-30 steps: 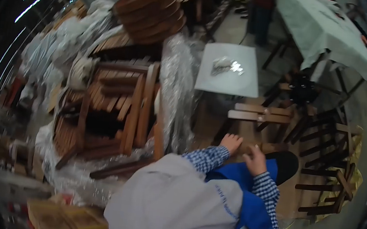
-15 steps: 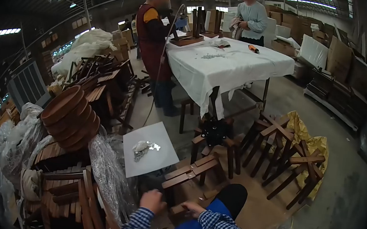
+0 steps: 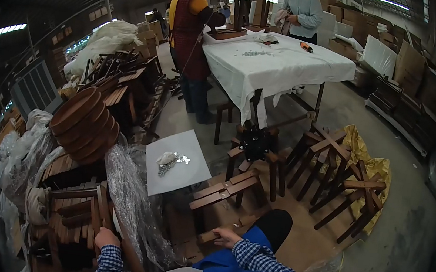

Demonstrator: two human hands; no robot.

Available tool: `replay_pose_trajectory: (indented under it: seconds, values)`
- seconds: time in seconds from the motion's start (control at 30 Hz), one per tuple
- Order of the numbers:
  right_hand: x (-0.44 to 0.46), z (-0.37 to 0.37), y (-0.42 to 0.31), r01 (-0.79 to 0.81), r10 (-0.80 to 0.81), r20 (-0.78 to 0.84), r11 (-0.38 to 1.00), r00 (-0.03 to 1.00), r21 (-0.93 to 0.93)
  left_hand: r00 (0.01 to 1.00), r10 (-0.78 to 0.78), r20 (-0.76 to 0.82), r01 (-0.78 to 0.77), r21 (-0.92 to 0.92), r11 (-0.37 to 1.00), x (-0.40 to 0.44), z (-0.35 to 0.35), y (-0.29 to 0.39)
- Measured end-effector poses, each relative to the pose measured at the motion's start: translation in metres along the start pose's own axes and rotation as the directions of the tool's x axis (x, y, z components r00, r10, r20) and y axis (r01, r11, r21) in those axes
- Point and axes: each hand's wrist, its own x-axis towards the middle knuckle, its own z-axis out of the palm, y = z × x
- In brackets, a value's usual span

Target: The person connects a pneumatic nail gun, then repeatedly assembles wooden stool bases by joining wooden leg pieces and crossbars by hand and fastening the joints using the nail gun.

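Beside a hanging sheet of clear plastic [image 3: 135,207], the left hand [image 3: 107,238] reaches to a stack of wooden pieces [image 3: 76,205], its fingers bent next to a long slat [image 3: 104,203]; whether they grip it, I cannot tell. Nearer the middle, the right hand [image 3: 227,238] is at a short wooden bar [image 3: 207,237] in front of the blue apron [image 3: 224,266], its fingers drawn narrow at the bar's end, though I cannot tell how firmly they hold. Just beyond that bar stands a wooden frame [image 3: 224,194] topped by 2 parallel rails. To its left, a white board [image 3: 158,183] carries small shiny pieces [image 3: 183,159]. Farther right, 2 cross-topped leg frames [image 3: 332,145] stand near gold wrapping [image 3: 378,169]. At the back, 2 people [image 3: 193,46] stand by a white-covered table [image 3: 291,71].
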Motion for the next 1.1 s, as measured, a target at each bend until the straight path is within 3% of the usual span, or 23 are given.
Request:
replay_pose_trajectory:
  seconds: [0.03, 0.3, 0.4, 0.5, 0.57, 0.63, 0.7, 0.77, 0.83, 0.87, 0.93, 0.97, 1.0, 1.03, 1.07, 1.1]
  values:
    - [0.001, 0.000, 0.000, 0.000, 0.000, -0.003, 1.000, 1.000, 0.005, 0.999, -0.031, -0.036, 0.026, -0.127, 0.992, -0.004, -0.005, -0.001]
    - [-0.008, -0.002, -0.004, 0.006, -0.006, -0.019, 1.000, 1.000, -0.005, 0.991, -0.019, -0.131, -0.018, -0.277, 0.961, -0.007, -0.036, -0.027]
    - [-0.015, 0.002, -0.006, -0.020, 0.019, -0.029, 0.999, 0.999, -0.039, 0.978, -0.008, -0.206, -0.073, -0.385, 0.920, -0.010, -0.077, -0.033]
    - [-0.019, 0.003, -0.006, -0.035, 0.034, -0.016, 0.998, 0.999, -0.052, 0.939, 0.054, -0.340, -0.222, -0.477, 0.850, -0.017, -0.121, -0.031]
    - [-0.024, 0.001, -0.008, -0.002, 0.002, -0.002, 0.997, 1.000, -0.071, 0.910, 0.112, -0.400, -0.371, -0.662, 0.651, -0.034, -0.166, -0.028]
    - [-0.028, 0.000, -0.008, -0.010, 0.011, 0.017, 0.997, 1.000, -0.074, 0.853, 0.211, -0.477, -0.518, -0.721, 0.460, -0.026, -0.190, -0.038]
    - [-0.031, -0.001, -0.010, -0.017, 0.020, 0.035, 0.996, 0.999, -0.085, 0.827, 0.297, -0.477, -0.546, -0.807, 0.227, -0.040, -0.245, -0.046]
    - [-0.031, 0.003, -0.009, -0.022, 0.017, -0.041, 0.993, 0.999, -0.117, 0.787, 0.413, -0.457, -0.543, -0.832, 0.114, -0.058, -0.303, -0.057]
    - [-0.033, 0.004, -0.009, 0.003, -0.006, -0.018, 0.982, 1.000, -0.187, 0.744, 0.434, -0.507, -0.514, -0.850, -0.111, -0.096, -0.352, -0.043]
    - [-0.034, 0.004, -0.008, 0.032, -0.031, 0.007, 0.965, 0.999, -0.259, 0.742, 0.441, -0.505, -0.515, -0.850, -0.106, -0.108, -0.367, -0.036]
    - [-0.038, 0.008, 0.000, 0.068, -0.083, -0.040, 0.952, 0.996, -0.298, 0.564, 0.552, -0.614, -0.577, -0.772, -0.269, -0.127, -0.391, -0.022]
    - [-0.049, 0.008, -0.002, 0.172, -0.160, 0.062, 0.919, 0.985, -0.356, 0.555, 0.555, -0.619, -0.581, -0.766, -0.273, -0.138, -0.399, -0.012]
    - [-0.064, 0.005, -0.009, 0.278, -0.230, 0.163, 0.871, 0.959, -0.405, 0.507, 0.598, -0.620, -0.612, -0.748, -0.256, -0.148, -0.405, -0.001]
    - [-0.102, 0.006, -0.021, 0.470, -0.474, 0.130, 0.725, 0.871, -0.504, 0.460, 0.640, -0.616, -0.641, -0.729, -0.240, -0.155, -0.412, 0.008]
    - [-0.151, 0.006, -0.039, 0.603, -0.684, 0.125, 0.523, 0.719, -0.603, 0.454, 0.638, -0.622, -0.640, -0.726, -0.251, -0.157, -0.416, 0.019]
    - [-0.189, 0.001, -0.055, 0.721, -0.888, 0.053, 0.334, 0.456, -0.607, 0.339, 0.701, -0.627, -0.667, -0.686, -0.291, -0.155, -0.415, 0.034]
